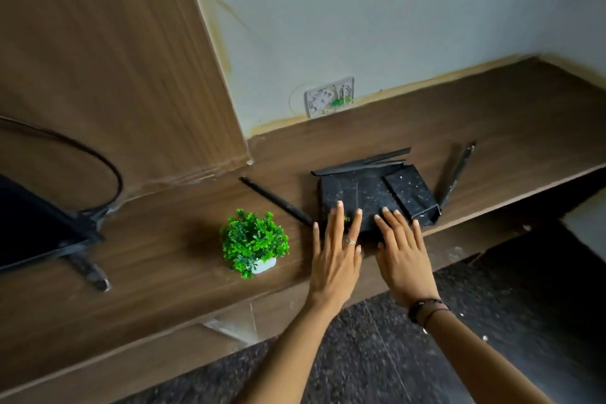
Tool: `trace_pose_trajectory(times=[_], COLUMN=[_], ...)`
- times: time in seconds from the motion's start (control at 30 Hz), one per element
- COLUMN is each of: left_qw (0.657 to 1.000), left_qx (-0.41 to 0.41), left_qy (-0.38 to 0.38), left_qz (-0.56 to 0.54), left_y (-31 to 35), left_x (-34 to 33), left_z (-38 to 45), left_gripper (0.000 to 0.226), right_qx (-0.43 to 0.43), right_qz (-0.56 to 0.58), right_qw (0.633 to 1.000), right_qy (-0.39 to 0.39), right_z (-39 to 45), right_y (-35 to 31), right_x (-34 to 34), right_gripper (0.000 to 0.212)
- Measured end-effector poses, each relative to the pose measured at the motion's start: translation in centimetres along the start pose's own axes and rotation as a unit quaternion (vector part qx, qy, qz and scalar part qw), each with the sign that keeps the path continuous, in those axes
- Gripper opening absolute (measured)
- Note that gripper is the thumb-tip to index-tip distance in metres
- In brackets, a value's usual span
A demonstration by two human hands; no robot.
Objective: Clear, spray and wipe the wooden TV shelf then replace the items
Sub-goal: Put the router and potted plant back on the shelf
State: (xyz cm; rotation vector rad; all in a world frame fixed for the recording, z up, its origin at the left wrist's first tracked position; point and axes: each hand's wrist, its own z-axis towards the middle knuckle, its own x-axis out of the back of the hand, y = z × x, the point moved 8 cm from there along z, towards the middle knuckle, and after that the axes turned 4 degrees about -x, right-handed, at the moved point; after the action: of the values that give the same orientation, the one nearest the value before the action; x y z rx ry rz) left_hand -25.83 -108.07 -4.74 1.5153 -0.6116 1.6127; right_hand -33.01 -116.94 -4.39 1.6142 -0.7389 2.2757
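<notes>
Head view: on the shelf (164, 259), a plant (254, 241) sits left of the centre router (370, 197), where the left hand (334, 256) and right hand (403, 256) rest flat, fingers spread.

One black router (367, 197) at 3 o'clock on the wooden shelf (164, 259), with four antennas. One small green plant (254, 241) in a white pot at centre. One TV corner (36, 223) at 9 o'clock. One wall socket (329, 97) at 12 o'clock. Two hands.

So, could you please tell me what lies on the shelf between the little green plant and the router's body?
In the head view, one black antenna lies there.
</notes>
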Motion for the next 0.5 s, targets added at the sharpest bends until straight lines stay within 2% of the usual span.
trace_pose_trajectory(times=[0.1,0.17,0.27,0.33,0.43,0.5], left_qw=[0.998,0.993,0.993,0.988,0.972,0.949], left_qx=[0.060,0.091,0.053,0.067,0.153,0.217], left_qy=[-0.030,-0.023,-0.036,-0.064,-0.011,0.025], left_qz=[-0.017,-0.068,-0.101,-0.127,-0.180,-0.229], left_y=[-1.2,-1.5,-2.0,-4.0,-8.5,-11.7], left_x=[2.0,3.9,6.4,6.5,6.5,5.9], left_z=[-2.9,-6.1,-11.4,-13.9,-15.5,-15.5], left_gripper=[0.091,0.095,0.081,0.067,0.052,0.050], right_qx=[-0.016,-0.029,-0.082,-0.101,-0.101,-0.143], right_qz=[-0.021,-0.007,0.093,0.136,0.201,0.258], right_qw=[0.995,0.990,0.963,0.950,0.938,0.925], right_qy=[-0.091,-0.139,-0.239,-0.263,-0.264,-0.241], right_z=[-0.7,-1.7,-3.4,-3.7,-2.2,-0.6], right_y=[-1.4,-2.9,-6.3,-8.2,-10.8,-11.6], right_x=[2.1,3.9,5.4,5.2,3.7,2.0], right_gripper=[0.080,0.081,0.070,0.059,0.046,0.044])
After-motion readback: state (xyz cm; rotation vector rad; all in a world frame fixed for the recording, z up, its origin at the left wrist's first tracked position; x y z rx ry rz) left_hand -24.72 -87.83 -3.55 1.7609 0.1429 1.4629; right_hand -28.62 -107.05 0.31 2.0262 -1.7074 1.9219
